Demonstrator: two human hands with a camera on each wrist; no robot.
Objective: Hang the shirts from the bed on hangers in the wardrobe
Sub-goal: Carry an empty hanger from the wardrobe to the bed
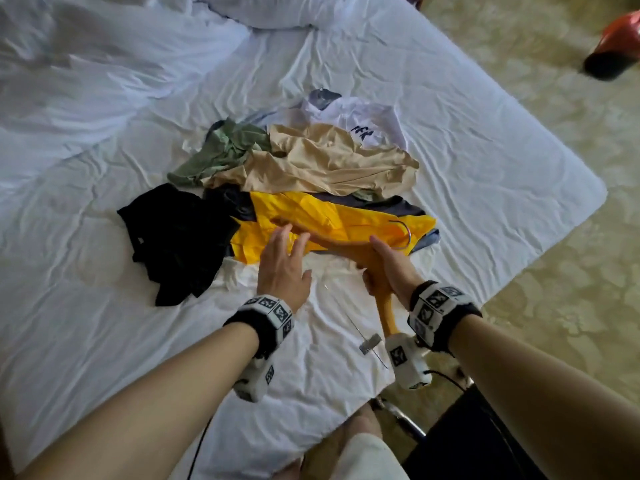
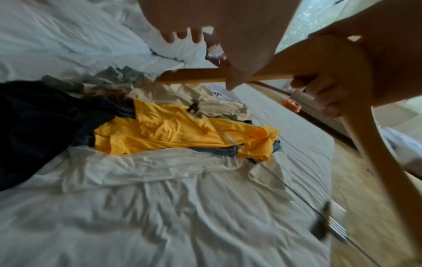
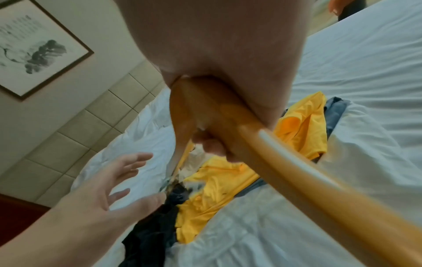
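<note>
Yellow shirt (image 1: 311,216): lying atop shirt pile on bed (image 1: 485,150), nearest edge. Wooden hanger (image 1: 374,271): right hand (image 1: 388,268) clenched round neck, poised for threading. Left hand (image 1: 284,265): fingers spread, empty, over shirt, likely reaching for it.

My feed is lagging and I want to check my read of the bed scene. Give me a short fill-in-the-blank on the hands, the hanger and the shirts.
1. The wooden hanger is gripped by the person's ____ hand.
2. The left hand hovers with spread fingers over the ____ shirt.
3. The crumpled black shirt lies to the ____ of the yellow shirt in the head view.
4. The beige shirt lies on the ____ bed sheet.

Missing words: right; yellow; left; white
</note>
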